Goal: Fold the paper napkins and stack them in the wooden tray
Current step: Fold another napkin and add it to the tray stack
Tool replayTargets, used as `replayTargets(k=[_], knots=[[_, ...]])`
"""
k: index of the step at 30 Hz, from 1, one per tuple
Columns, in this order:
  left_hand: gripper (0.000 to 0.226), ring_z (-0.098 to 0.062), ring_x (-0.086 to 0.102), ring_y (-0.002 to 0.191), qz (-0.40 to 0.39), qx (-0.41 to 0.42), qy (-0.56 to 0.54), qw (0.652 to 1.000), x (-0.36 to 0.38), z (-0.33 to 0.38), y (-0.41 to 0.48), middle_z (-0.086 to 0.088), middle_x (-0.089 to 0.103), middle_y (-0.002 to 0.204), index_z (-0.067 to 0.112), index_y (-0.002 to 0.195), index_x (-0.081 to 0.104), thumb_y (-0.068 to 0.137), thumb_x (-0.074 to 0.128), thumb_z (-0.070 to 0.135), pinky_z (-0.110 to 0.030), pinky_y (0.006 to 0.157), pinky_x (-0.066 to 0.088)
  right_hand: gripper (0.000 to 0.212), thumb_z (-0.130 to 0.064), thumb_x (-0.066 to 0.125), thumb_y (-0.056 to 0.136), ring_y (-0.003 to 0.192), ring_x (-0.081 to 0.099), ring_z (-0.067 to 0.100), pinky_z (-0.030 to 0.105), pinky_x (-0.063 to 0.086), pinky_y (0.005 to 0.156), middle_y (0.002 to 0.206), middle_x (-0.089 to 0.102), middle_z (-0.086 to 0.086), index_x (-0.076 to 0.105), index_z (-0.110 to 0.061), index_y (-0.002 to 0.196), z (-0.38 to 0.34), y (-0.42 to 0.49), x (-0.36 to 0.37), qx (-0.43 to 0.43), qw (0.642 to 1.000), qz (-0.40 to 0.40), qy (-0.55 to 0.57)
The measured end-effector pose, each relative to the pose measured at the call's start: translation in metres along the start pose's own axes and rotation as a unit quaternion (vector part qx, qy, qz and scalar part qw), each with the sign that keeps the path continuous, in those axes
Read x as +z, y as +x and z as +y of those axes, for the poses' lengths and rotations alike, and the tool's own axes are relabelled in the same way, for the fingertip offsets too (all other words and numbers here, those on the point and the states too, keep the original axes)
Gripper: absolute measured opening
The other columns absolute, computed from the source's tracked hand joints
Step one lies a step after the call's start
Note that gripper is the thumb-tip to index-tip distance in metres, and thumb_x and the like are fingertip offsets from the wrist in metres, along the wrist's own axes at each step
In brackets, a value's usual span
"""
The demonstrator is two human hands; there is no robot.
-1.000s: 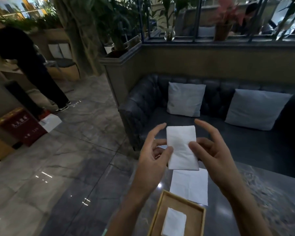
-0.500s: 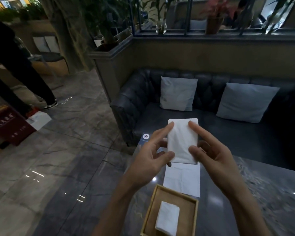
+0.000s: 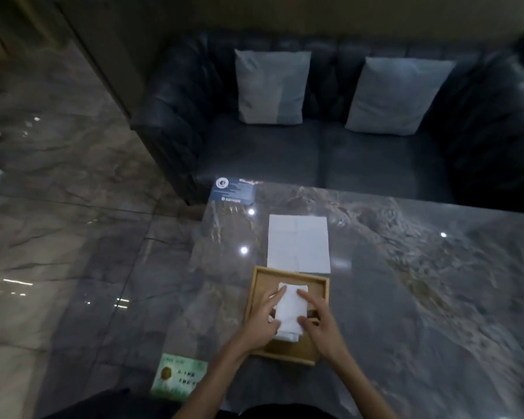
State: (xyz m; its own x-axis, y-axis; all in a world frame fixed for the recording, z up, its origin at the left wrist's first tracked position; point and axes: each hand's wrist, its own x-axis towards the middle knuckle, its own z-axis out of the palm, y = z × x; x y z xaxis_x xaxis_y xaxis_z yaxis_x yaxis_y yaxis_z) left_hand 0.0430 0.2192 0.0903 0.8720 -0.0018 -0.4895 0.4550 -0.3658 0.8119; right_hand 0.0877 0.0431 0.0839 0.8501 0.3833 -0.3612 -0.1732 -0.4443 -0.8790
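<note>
A square wooden tray [image 3: 313,281] sits on the dark marble table. Inside it lies a folded white napkin [image 3: 291,306] on top of another folded one, whose edge shows below. My left hand [image 3: 263,320] touches the napkin's left side and my right hand [image 3: 318,320] its right side, fingers spread and resting on it. Just beyond the tray lies an unfolded white napkin [image 3: 298,243], flat on the table.
A blue card [image 3: 233,190] lies at the table's far left corner and a green card [image 3: 179,378] at its near left edge. A dark leather sofa [image 3: 324,158] with two grey cushions stands past the table. Glossy stone floor lies to the left.
Both hands came down from chest height with the folded napkin and set it in the tray on the earlier one. The view tilted down to the table.
</note>
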Motion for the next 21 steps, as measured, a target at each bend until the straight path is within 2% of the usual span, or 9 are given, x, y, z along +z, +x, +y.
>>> replayTargets(k=[2, 5, 6, 8, 10, 13, 17, 20, 21], knots=[[0.079, -0.030, 0.034, 0.143, -0.022, -0.039, -0.002, 0.999, 0.012, -0.021, 0.004, -0.007, 0.017, 0.160, 0.020, 0.154, 0.023, 0.086, 0.050, -0.010, -0.010, 0.092, 0.041, 0.053, -0.002, 0.063, 0.093, 0.127, 0.051, 0.018, 0.006, 0.047, 0.087, 0.145, 0.046, 0.005, 0.049, -0.031, 0.135, 0.024, -0.003, 0.013, 0.010, 0.999, -0.014, -0.036], [0.080, -0.023, 0.027, 0.145, -0.037, -0.081, 0.000, 0.996, 0.020, -0.040, 0.012, -0.003, 0.012, 0.162, 0.022, 0.156, 0.018, 0.090, 0.052, -0.006, -0.024, 0.104, 0.043, 0.050, -0.005, 0.060, 0.095, 0.126, 0.048, 0.007, 0.005, 0.044, 0.089, 0.146, 0.045, 0.004, 0.047, -0.028, 0.138, 0.043, 0.000, 0.027, 0.016, 0.998, -0.022, -0.063], [0.080, -0.023, 0.024, 0.146, -0.038, -0.087, 0.002, 0.996, 0.022, -0.044, 0.015, -0.004, 0.011, 0.163, 0.022, 0.156, 0.018, 0.089, 0.051, -0.007, -0.029, 0.109, 0.042, 0.050, -0.006, 0.060, 0.095, 0.125, 0.047, 0.000, 0.009, 0.046, 0.092, 0.146, 0.045, 0.004, 0.046, -0.028, 0.138, 0.050, 0.002, 0.031, 0.012, 0.998, -0.018, -0.066], [0.078, -0.023, 0.019, 0.149, -0.038, -0.091, 0.007, 0.995, 0.023, -0.047, 0.019, -0.006, 0.009, 0.163, 0.020, 0.156, 0.018, 0.090, 0.047, -0.008, -0.036, 0.115, 0.036, 0.052, -0.001, 0.059, 0.094, 0.124, 0.044, -0.010, 0.027, 0.050, 0.100, 0.145, 0.045, 0.000, 0.046, -0.028, 0.137, 0.059, 0.006, 0.038, 0.012, 0.997, -0.005, -0.079], [0.077, -0.023, 0.013, 0.151, -0.042, -0.094, 0.018, 0.995, 0.023, -0.051, 0.024, -0.006, 0.006, 0.164, 0.020, 0.157, 0.016, 0.091, 0.044, -0.008, -0.037, 0.121, 0.025, 0.053, 0.002, 0.058, 0.094, 0.128, 0.044, -0.003, 0.039, 0.048, 0.104, 0.146, 0.045, -0.003, 0.046, -0.025, 0.139, 0.066, 0.013, 0.048, 0.024, 0.996, 0.007, -0.088], [0.076, -0.023, 0.006, 0.153, -0.046, -0.091, 0.049, 0.994, 0.026, -0.059, 0.034, -0.004, 0.001, 0.165, 0.024, 0.157, 0.011, 0.093, 0.043, -0.003, -0.041, 0.124, 0.016, 0.052, -0.005, 0.054, 0.098, 0.140, 0.038, 0.015, 0.031, 0.037, 0.111, 0.155, 0.040, 0.002, 0.044, -0.022, 0.146, 0.067, 0.021, 0.057, 0.072, 0.990, 0.000, -0.121], [0.073, -0.025, 0.010, 0.148, -0.052, -0.101, 0.139, 0.984, 0.030, -0.065, 0.041, 0.002, -0.004, 0.164, 0.031, 0.157, 0.004, 0.099, 0.047, 0.026, -0.043, 0.123, 0.016, 0.057, -0.014, 0.054, 0.099, 0.143, 0.031, 0.022, 0.038, 0.034, 0.114, 0.157, 0.029, 0.004, 0.037, -0.031, 0.150, 0.069, 0.026, 0.067, 0.101, 0.981, -0.015, -0.164], [0.072, -0.025, 0.017, 0.147, 0.019, -0.116, 0.112, 0.987, 0.033, -0.064, 0.043, 0.001, 0.003, 0.163, 0.033, 0.157, 0.003, 0.098, 0.046, 0.031, -0.042, 0.121, 0.021, 0.058, -0.022, 0.055, 0.098, 0.133, 0.036, 0.021, 0.037, 0.035, 0.110, 0.147, 0.035, 0.004, 0.036, -0.026, 0.152, 0.066, 0.026, 0.075, 0.117, 0.975, 0.081, -0.173], [0.071, -0.025, 0.015, 0.149, 0.044, -0.135, 0.090, 0.986, 0.034, -0.063, 0.043, 0.000, 0.003, 0.164, 0.031, 0.157, 0.001, 0.100, 0.044, 0.031, -0.042, 0.122, 0.019, 0.058, -0.025, 0.055, 0.099, 0.132, 0.038, 0.022, 0.038, 0.035, 0.110, 0.147, 0.036, 0.005, 0.035, -0.023, 0.153, 0.066, 0.028, 0.076, 0.151, 0.970, 0.116, -0.149]])
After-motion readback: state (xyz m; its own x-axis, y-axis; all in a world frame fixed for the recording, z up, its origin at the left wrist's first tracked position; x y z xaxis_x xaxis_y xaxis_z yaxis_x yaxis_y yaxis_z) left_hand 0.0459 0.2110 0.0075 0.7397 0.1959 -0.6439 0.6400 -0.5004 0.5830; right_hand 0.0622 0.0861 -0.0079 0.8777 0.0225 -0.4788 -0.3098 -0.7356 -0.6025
